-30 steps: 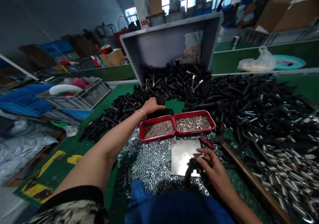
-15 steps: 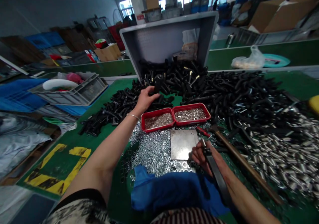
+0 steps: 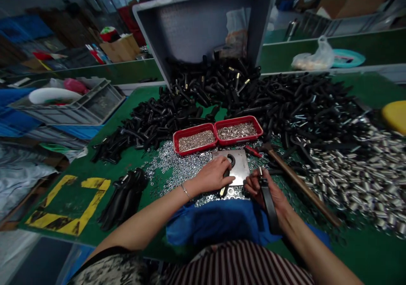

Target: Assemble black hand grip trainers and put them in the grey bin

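My left hand (image 3: 211, 176) is closed around a black curved plastic handle (image 3: 232, 161) over the square metal plate (image 3: 242, 171). The handle's bent end shows past my fingers; the rest is mostly covered. To the right of the plate, my right hand (image 3: 281, 200) grips another black handle (image 3: 269, 206), its long part slanting down toward me and a shiny metal sleeve (image 3: 260, 172) at its upper end. Small metal nuts and washers (image 3: 173, 173) lie around the plate. Behind it sit two red trays (image 3: 194, 152) of small metal parts.
A hammer (image 3: 300, 183) and red-handled tool (image 3: 253, 151) lie right of the plate. Black handles (image 3: 285, 94) are heaped behind, spilling from a tipped grey bin (image 3: 203, 31). Metal sleeves (image 3: 358, 179) pile at right. Several black handles (image 3: 123, 200) lie at left. Blue cloth (image 3: 218, 221) lies in front.
My left hand has come back from the heap behind the trays to the metal plate, bringing a black handle. My right hand keeps its handle. The view has tilted downward.
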`<action>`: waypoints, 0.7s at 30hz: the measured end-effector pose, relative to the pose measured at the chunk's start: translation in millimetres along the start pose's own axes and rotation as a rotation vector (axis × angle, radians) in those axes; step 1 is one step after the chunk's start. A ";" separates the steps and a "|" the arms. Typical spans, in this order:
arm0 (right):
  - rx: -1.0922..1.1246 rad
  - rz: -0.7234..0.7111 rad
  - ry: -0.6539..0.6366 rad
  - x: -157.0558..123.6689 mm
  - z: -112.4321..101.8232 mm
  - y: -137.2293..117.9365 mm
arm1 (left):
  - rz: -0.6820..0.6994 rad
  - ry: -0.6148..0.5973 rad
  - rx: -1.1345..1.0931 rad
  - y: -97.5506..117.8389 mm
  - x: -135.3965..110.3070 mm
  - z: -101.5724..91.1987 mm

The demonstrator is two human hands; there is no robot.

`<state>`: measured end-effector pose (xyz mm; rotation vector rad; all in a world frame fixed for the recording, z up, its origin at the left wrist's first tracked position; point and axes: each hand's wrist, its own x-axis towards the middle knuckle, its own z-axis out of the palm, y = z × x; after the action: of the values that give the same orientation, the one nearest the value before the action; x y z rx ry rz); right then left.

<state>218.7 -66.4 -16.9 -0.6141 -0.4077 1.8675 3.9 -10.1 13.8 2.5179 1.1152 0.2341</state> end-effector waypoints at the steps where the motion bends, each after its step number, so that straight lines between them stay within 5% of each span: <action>1: -0.033 -0.011 0.007 -1.1 -3.5 -1.5 | -0.119 0.050 -0.032 4.8 0.9 4.0; 5: -0.199 0.019 0.100 -1.8 -10.3 -9.3 | -0.379 0.154 -0.278 12.6 7.6 14.2; 9: -0.540 0.017 0.250 4.6 -8.0 -18.5 | -0.495 0.203 -1.004 7.3 6.0 14.4; 13: -1.119 -0.208 0.266 19.0 -0.9 -23.6 | -0.552 0.317 -1.510 18.5 -1.2 17.3; 16: -1.415 -0.374 0.188 29.6 10.3 -23.9 | -0.541 0.329 -1.481 31.7 -1.7 19.3; 21: -1.516 -0.409 0.122 35.4 27.8 -25.2 | -0.504 0.255 -1.178 38.9 -1.7 15.9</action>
<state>211.0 -24.1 11.5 -1.4456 -1.7400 0.8364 33.9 -39.6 14.9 1.1645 1.1566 0.7966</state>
